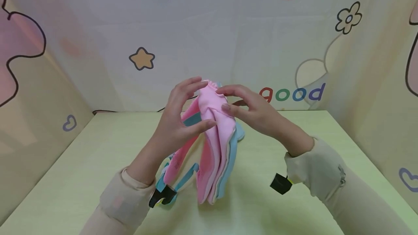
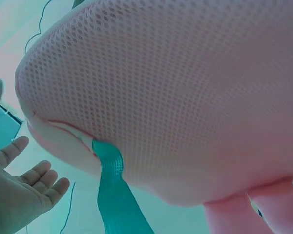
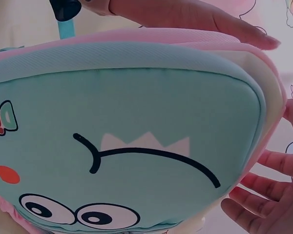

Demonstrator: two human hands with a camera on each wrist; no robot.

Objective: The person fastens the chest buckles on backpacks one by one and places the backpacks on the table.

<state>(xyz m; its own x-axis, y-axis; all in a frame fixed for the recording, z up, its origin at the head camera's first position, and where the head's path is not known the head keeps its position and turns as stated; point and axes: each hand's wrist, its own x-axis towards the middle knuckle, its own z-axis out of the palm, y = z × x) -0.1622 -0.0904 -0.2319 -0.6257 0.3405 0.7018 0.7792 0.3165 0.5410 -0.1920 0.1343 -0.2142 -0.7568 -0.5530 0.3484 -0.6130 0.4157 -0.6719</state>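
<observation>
A child's backpack [image 1: 215,119] in pink, cream and teal stands narrow side toward me between both hands. Its teal front [image 3: 151,107] carries a cartoon face with big eyes and pale pointed teeth, upside down in the right wrist view. Pink mesh padding [image 2: 151,97] covers the back panel, with a teal strap [image 2: 112,180] hanging from it. My left hand [image 1: 177,113] is spread beside the back panel, thumb overlapping the pink side in the head view. My right hand [image 1: 254,110] touches the upper pink side with fairly straight fingertips and thumb.
The pale green table [image 1: 277,177] lies under the backpack. Pink and teal shoulder straps [image 1: 177,159] hang at the bag's left. A cartoon-printed cloth wall [image 1: 209,39] rises behind, with side walls left and right. Each wrist carries a small black camera [image 1: 281,183].
</observation>
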